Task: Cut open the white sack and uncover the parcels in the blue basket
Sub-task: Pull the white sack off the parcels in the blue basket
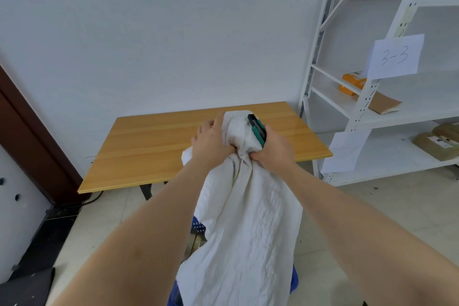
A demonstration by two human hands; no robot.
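Both hands are holding the sack point(243, 218) up over the basket point(198, 227): left hand point(211, 141) gripping its bunched neck, right hand point(274, 146) clamped on cloth and knife point(258, 129). Blade probably retracted. Next, peeling the sack clear of the hidden parcels.

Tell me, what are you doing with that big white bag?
A person is holding up a white sack by its bunched top, in front of a wooden table. The left hand grips the gathered cloth, and the right hand grips it too while holding a green and black cutter. The sack hangs down over a blue basket, hiding most of it. No cut or parcels in the basket show yet.
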